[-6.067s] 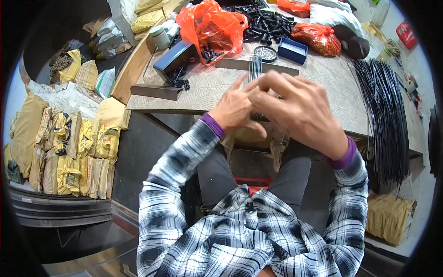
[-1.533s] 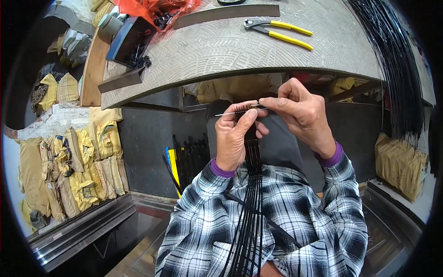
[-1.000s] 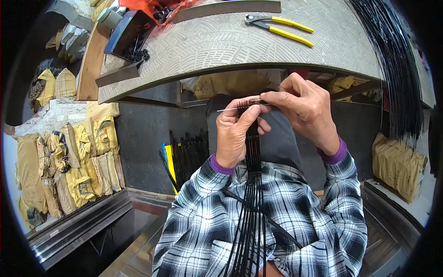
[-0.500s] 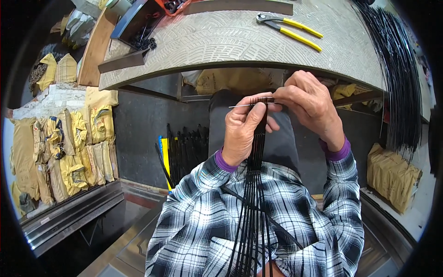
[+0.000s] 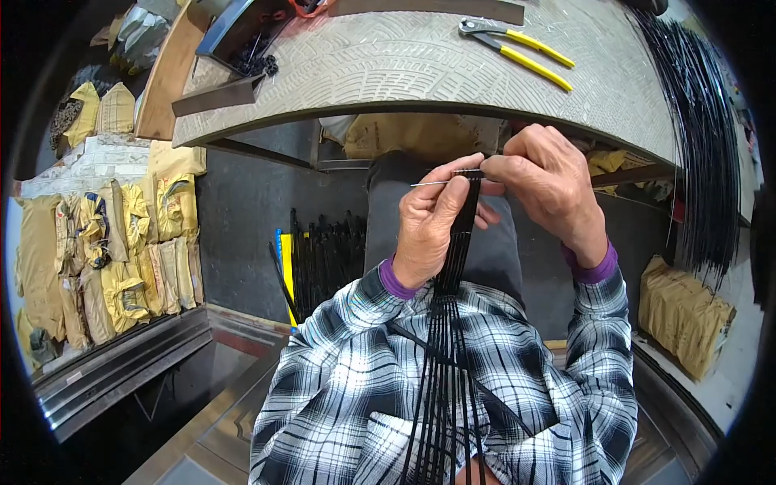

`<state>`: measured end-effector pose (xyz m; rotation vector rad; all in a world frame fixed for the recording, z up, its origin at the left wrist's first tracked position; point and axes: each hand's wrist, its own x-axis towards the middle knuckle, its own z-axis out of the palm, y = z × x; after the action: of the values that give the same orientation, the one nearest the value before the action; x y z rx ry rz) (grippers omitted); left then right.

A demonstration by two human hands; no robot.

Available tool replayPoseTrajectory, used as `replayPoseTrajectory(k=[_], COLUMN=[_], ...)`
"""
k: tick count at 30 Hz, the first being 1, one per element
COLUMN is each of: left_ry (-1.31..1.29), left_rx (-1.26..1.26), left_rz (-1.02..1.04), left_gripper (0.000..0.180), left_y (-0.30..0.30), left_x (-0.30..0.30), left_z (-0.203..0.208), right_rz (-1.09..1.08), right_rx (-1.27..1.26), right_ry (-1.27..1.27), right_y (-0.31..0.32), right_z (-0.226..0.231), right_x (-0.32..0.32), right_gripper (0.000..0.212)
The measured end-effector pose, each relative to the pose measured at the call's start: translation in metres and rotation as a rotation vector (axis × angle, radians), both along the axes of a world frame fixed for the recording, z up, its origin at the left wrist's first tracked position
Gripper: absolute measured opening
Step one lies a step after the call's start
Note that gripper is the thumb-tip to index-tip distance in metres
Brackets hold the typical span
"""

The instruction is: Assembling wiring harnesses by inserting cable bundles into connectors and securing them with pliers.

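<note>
My left hand [image 5: 424,234] is closed around the upper end of a flat row of long black strands [image 5: 454,271], thumb pressed on top. The strands run down over my shirt front and fan apart lower down. A thin silvery rod [image 5: 425,184] lies crosswise at the top of the row, one end sticking out left of my thumb. Beside that top end, my right hand [image 5: 556,182] pinches with thumb and forefinger. Its fingertips hide whatever they hold.
Ahead stands a textured worktable [image 5: 388,81] carrying yellow-handled pincers [image 5: 517,52] and a metal bar [image 5: 217,97]. Long black strands [image 5: 702,153] hang off its right end. Paper-wrapped bundles [image 5: 121,250] are stacked at left, and a wrapped package [image 5: 685,319] sits on the right.
The rod's exposed left end looks shorter beside my left thumb. Both hands stay close together at the top of the strands, and the view has shifted slightly.
</note>
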<state>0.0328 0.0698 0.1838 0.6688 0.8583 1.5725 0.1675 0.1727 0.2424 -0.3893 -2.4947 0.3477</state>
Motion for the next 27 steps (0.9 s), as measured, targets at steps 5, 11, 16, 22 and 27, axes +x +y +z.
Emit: replayPoseTrajectory(k=[5,11,16,22,27], left_ry=[0.029,-0.017,0.141,0.150,0.100], left_rx=[-0.021,0.002,-0.046,-0.189,-0.158], left_rz=[0.008,-0.005,-0.062,-0.143,-0.037], left_gripper=[0.033,0.031,0.020,0.016,0.016], left_y=[-0.003,-0.003,0.000,-0.002,-0.002], left_x=[0.001,0.004,-0.002,-0.008,-0.015], left_z=[0.000,-0.004,0.004,0.001,-0.007], right_rz=[0.041,0.084,0.154,0.173,-0.079], right_rx=[-0.199,-0.220,-0.304,-0.352,-0.279], right_ry=[0.147,0.227,0.252,0.228,0.144], right_y=[-0.002,-0.005,-0.005,0.016,0.144], right_z=[-0.018,-0.024,-0.023,-0.014,-0.001], right_x=[-0.005,-0.011,-0.015,-0.023,-0.032], right_gripper=[0.025,0.038,0.055,0.041,0.011])
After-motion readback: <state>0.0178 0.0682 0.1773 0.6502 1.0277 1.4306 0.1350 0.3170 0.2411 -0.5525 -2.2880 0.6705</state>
